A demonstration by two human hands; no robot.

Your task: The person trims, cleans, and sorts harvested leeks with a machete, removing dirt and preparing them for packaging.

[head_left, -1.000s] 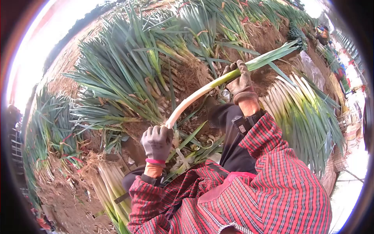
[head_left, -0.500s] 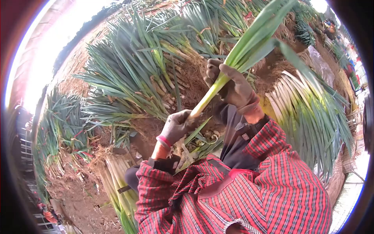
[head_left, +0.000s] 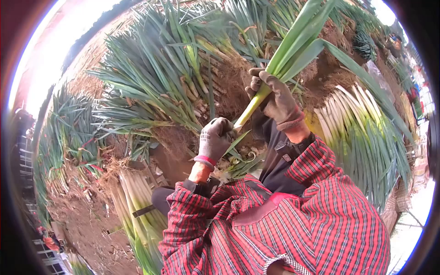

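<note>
A leek [head_left: 293, 52] with broad green leaves slants from the upper right down to its pale end near the middle. My right hand [head_left: 277, 96], in a dirty gray glove, is wrapped round its stalk below the leaves. Beside the pale end, my left hand [head_left: 214, 140], in a gray glove with a pink cuff, is closed in a fist; what its fingers grip is hidden. Peeled leaf scraps [head_left: 243, 165] lie below, near my dark trousers.
Unpeeled leeks with roots [head_left: 151, 82] are heaped at the upper left. Cleaned leeks [head_left: 362, 133] lie in a row at the right. A tied bundle [head_left: 142, 206] rests at the lower left. Bare soil [head_left: 91, 229] shows beyond it.
My left hand has turned, its back now showing, and has moved slightly up and right at the leek's pale end. My right hand still holds the stalk.
</note>
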